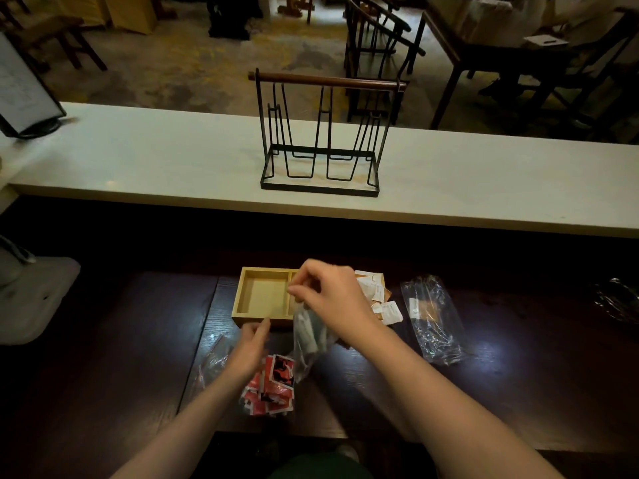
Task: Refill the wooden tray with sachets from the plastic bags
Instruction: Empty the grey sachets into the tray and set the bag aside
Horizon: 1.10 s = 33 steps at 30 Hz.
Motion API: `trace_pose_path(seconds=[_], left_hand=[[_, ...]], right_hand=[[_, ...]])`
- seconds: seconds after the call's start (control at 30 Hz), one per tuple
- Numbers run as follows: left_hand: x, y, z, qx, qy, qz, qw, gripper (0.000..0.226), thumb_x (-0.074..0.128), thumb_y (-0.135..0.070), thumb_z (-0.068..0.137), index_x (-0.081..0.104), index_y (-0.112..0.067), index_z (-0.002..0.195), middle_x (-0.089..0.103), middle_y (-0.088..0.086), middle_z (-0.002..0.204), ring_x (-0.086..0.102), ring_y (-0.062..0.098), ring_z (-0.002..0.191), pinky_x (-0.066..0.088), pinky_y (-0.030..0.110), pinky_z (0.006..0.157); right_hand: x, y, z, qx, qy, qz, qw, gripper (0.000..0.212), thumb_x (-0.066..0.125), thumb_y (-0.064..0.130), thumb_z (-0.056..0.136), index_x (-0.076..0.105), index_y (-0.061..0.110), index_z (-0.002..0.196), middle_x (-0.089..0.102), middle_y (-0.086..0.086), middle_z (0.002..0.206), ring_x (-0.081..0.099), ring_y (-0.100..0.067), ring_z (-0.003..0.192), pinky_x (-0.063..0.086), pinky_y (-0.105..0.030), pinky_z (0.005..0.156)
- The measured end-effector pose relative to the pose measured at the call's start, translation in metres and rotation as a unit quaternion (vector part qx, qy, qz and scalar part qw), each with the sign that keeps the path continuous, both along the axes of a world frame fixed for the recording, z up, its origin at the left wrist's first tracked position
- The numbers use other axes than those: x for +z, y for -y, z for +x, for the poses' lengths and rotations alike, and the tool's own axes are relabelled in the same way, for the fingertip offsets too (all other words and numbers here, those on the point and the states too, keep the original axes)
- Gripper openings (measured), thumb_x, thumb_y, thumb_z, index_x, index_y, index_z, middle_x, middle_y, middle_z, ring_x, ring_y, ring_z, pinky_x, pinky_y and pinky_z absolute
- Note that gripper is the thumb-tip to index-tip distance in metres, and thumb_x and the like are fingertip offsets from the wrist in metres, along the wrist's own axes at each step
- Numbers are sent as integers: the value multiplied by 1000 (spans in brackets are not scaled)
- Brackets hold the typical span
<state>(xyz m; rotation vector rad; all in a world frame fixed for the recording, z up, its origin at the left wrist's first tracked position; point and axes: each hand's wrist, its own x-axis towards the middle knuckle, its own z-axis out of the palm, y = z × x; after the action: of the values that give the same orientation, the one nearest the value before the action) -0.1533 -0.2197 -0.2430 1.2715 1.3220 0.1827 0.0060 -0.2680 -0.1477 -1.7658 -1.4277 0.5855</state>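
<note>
The right hand (333, 292) pinches the top of a clear bag (311, 335) of white sachets over the wooden tray (262, 293), whose visible left compartment is empty. The left hand (254, 344), at seven o'clock from the tray, hangs loose above red sachets (273, 385). Emptying the bag into the tray looks next; the left hand probably needs to steady it.
</note>
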Motion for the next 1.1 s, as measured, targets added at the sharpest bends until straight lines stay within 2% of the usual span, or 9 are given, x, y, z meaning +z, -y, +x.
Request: trace_pose_path(seconds=[0.1,0.17,0.23,0.3,0.43,0.63,0.8,0.93,1.1], left_hand=[[-12,6,5,77,155,-204,964,55,27,-51,98,44,-8,129,62,20,122,62,39,105,53,47,81],[-10,3,9,115,230,-227,939,50,30,-45,100,53,-9,125,69,16,111,68,32,90,57,39,66],[-8,-4,10,138,249,-171,943,37,38,-34,100,58,-11,121,71,11,107,68,22,80,53,31,55],[-6,-11,7,148,225,-102,958,29,40,-27,100,60,-8,111,69,10,103,65,17,75,49,28,55],[-4,-26,-4,142,161,41,976,25,40,-25,101,54,-13,84,63,-2,72,62,4,51,48,23,42],[9,-55,-17,175,118,192,959,31,47,-28,97,48,-20,67,50,-1,66,47,20,65,39,39,61],[27,-82,-31,194,51,300,933,29,52,-25,94,51,-8,71,49,4,65,42,17,66,33,35,60],[43,-101,-38,208,12,350,913,29,52,-26,94,54,-4,75,54,10,71,46,18,67,33,34,61],[60,-114,-38,192,-25,393,899,27,53,-28,93,54,-8,75,59,12,74,53,24,68,40,36,62]], right_hand=[[14,-8,6,-16,-72,41,996,7,69,15,84,67,21,82,66,5,68,62,-5,59,56,-27,60],[21,-11,12,-8,-82,48,995,11,68,13,85,69,20,92,69,2,68,65,-7,59,55,-23,63],[25,-12,18,7,-44,31,999,21,68,14,85,67,19,106,72,3,73,68,-4,69,53,-19,73],[28,-13,27,11,24,-4,1000,28,66,19,87,65,19,114,75,6,83,68,-1,84,52,-23,84],[31,-16,44,14,128,-57,990,20,67,23,86,72,16,105,75,2,94,68,-8,92,52,-31,89],[7,-31,51,-31,131,-59,989,7,69,26,84,74,25,88,72,11,86,63,-5,85,52,-26,79],[-24,-54,45,-33,44,-68,996,4,73,22,81,75,23,84,62,18,76,58,5,76,43,-9,67],[-50,-71,31,-37,-69,-97,992,7,71,11,83,75,11,89,67,4,68,65,-6,62,57,-20,65],[-79,-81,18,-73,-248,-123,958,11,68,0,83,72,-2,93,70,-9,70,68,-11,61,58,-20,67]])
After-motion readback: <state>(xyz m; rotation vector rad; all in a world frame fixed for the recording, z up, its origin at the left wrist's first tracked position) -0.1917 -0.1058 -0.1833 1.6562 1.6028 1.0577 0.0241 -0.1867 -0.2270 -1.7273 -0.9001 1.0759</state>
